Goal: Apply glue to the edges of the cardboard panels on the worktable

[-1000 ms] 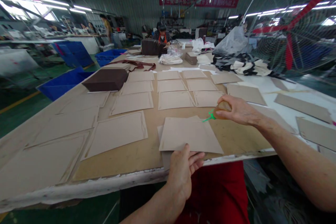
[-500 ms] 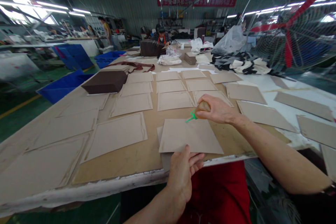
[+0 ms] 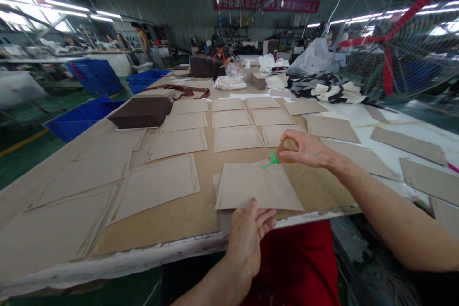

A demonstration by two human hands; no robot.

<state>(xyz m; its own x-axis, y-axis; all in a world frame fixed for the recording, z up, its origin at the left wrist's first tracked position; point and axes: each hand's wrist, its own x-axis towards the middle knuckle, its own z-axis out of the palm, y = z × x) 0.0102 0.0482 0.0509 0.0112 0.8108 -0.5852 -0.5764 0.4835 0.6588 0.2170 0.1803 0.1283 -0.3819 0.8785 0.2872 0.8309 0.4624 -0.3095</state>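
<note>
My right hand (image 3: 308, 149) is wrapped around a brownish squeeze bottle (image 3: 288, 146) with a green nozzle (image 3: 270, 160), which looks like a glue bottle. The nozzle tip points down to the left, at the far edge of a beige board (image 3: 256, 184) in front of me. My left hand (image 3: 247, 234) grips the near edge of that board, thumb on top and fingers underneath. Another board (image 3: 217, 182) lies partly hidden beneath it. A brownish line, like glue, runs along the left edge of the top board.
Rows of similar beige boards (image 3: 161, 181) cover the table (image 3: 154, 232). A dark brown box (image 3: 141, 112) and blue bins (image 3: 77, 117) are at the left. A large fan (image 3: 390, 38) stands at the right. Across the table, a person (image 3: 218, 50) works beside plastic bags (image 3: 231, 79).
My right hand has moved the bottle to the right along the board's far edge. My left hand keeps its grip on the near edge. The view has shifted slightly.
</note>
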